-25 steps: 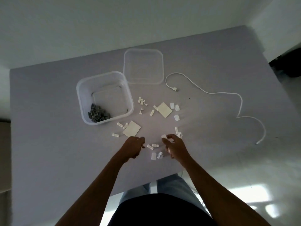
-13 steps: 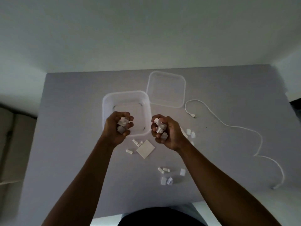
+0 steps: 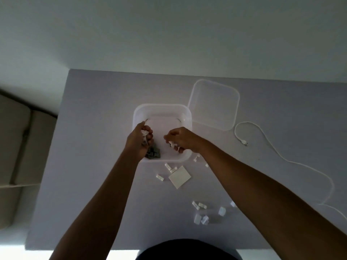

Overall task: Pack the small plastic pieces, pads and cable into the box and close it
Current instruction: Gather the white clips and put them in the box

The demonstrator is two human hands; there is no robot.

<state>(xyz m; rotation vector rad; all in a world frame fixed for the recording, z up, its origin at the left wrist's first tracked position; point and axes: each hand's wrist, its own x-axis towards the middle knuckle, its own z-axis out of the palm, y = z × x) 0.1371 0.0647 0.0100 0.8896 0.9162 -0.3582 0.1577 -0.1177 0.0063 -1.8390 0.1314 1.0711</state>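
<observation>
Over the open box point(image 3: 161, 111), both hands hover: left hand point(image 3: 139, 140) and right hand point(image 3: 181, 139) each curl round white plastic pieces point(image 3: 144, 136). Dark pieces point(image 3: 154, 153) lie inside. Nearer, a pad point(image 3: 179, 176) and loose pieces point(image 3: 200, 205) wait; lid point(image 3: 214, 104) and cable point(image 3: 277, 154) lie right.

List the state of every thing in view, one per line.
Box: open, on table.
Lid: off, beside box.
Cable: loose on table.
Pad: on table.
Left hand: over box, gripping white pieces.
Right hand: over box, gripping white pieces.
</observation>
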